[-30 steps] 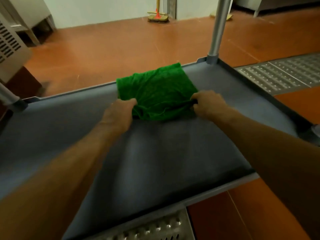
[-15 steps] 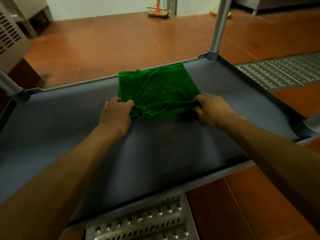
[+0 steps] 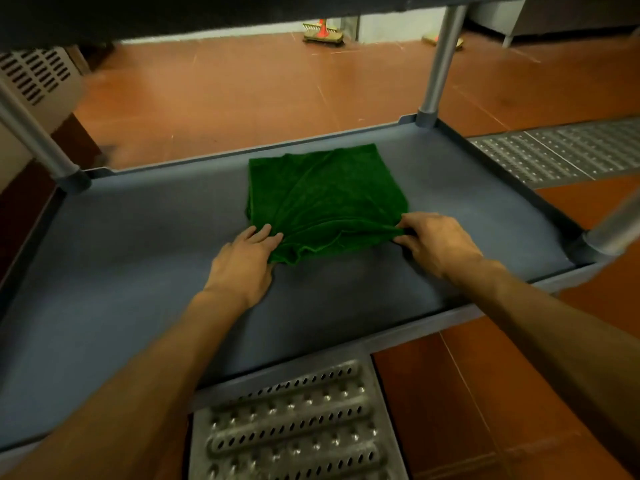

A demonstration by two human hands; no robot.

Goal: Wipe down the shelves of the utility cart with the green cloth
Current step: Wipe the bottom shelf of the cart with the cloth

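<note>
Green cloth (image 3: 325,195) on the utility cart's shelf (image 3: 138,258)
Cloth dark green, folded to a rough square, creased; lies mostly flat near the far rim, right of centre; near edge bunched into folds; shelf grey-blue, flat, with a low raised rim.

The green cloth (image 3: 325,192) is covering the thumb of the left hand (image 3: 242,263), so it is not showing if that hand is pinching the cloth or only lying on it. The upper shelf (image 3: 207,15) is getting cut off by the top edge, and it is hiding the handle of the far broom (image 3: 322,34). The near right post (image 3: 616,230) is looking blurry and running off the right side. The floor grate (image 3: 294,427) is running off the bottom
</note>
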